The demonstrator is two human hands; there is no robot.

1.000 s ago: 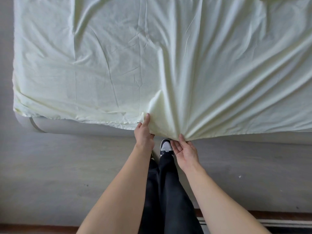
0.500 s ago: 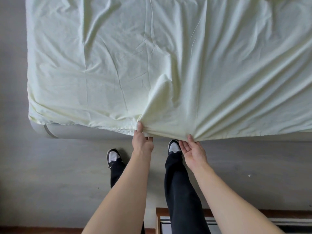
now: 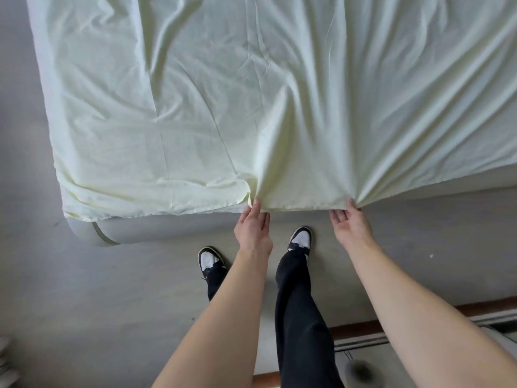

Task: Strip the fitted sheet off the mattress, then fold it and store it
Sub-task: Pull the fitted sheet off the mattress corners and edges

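Observation:
A pale yellow-green fitted sheet (image 3: 223,107) lies wrinkled over the grey mattress (image 3: 167,226), whose near side and left corner show bare below the sheet's hem. My left hand (image 3: 253,231) pinches the hem near the middle of the near edge, thumb on top. My right hand (image 3: 349,225) pinches the same hem a short way to the right. Between the two hands the hem is pulled straight, and folds fan out from each grip across the bed.
A grey floor (image 3: 84,289) runs along the bed. My two feet in black-and-white shoes (image 3: 300,239) stand close to the mattress. A wooden-edged frame or sill (image 3: 391,326) lies at the lower right behind me.
My hands have moved apart along the hem, the right one going further right. The stretch of hem between them is now taut. My left foot has stepped out to the left.

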